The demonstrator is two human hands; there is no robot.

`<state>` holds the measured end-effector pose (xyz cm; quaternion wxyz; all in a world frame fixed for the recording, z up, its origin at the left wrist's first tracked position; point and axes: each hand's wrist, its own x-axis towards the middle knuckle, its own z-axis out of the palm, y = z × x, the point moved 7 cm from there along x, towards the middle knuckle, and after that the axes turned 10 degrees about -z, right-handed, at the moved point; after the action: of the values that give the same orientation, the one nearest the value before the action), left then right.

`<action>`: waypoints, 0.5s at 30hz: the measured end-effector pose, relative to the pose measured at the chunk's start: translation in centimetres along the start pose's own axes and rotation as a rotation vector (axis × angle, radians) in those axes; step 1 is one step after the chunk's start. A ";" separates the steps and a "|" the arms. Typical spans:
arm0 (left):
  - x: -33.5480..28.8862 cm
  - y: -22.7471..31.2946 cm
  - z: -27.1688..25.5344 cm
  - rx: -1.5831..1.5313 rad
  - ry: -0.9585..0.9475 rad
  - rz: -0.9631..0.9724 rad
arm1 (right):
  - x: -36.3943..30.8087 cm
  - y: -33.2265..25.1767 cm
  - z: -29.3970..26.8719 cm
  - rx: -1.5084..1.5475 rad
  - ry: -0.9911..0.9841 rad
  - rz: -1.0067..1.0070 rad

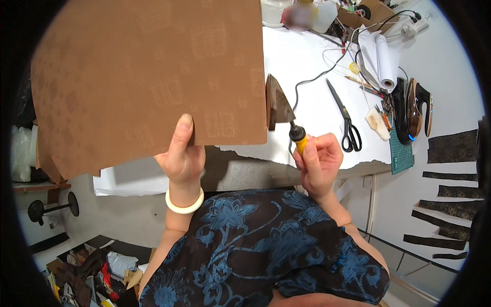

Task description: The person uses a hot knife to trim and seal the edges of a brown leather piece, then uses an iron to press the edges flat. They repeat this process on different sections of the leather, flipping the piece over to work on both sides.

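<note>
A large brown sheet (128, 66) with a faint block pattern fills the upper left. My left hand (183, 153) grips its near edge, thumb on top and the fingers mostly hidden underneath. My right hand (321, 161) is closed around the yellow handle of a small corded iron (280, 105). The iron's dark wedge-shaped metal head stands right beside the sheet's right edge; whether the two touch I cannot tell. A thin black cord runs from near the handle toward the back of the table.
On the white-covered table (312, 56) lie black scissors (347, 115), a cream cloth scrap (377, 124) and a green cutting mat (401, 153). A dark clothes iron (407, 110) and a white paper roll (384, 61) are at the right. Dark patterned strips (445, 204) hang on the wall.
</note>
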<state>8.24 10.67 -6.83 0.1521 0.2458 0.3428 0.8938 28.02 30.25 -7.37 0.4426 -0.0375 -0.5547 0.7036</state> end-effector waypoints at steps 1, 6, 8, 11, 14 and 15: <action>0.0 0.0 0.2 0.004 -0.010 -0.009 | 0.0 -0.3 -0.1 -0.043 0.022 -0.043; -0.6 -0.7 0.6 0.016 0.005 -0.051 | 1.5 0.0 -0.4 -0.005 0.036 -0.049; -0.9 -0.8 0.7 0.032 0.010 -0.072 | 1.7 0.0 -0.5 0.000 0.045 -0.063; -1.2 -1.2 0.6 0.036 -0.046 -0.104 | 2.2 0.0 -0.5 -0.015 0.040 -0.071; -1.6 -1.7 0.4 0.053 -0.067 -0.129 | 2.6 0.0 -0.7 -0.017 0.055 -0.054; -1.6 -1.8 0.4 0.063 -0.063 -0.137 | 2.8 0.0 -0.7 -0.009 0.055 -0.058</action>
<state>10.00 11.45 -8.35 0.2157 0.2546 0.3818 0.8619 26.70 32.60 -6.43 0.4776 -0.0428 -0.5462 0.6868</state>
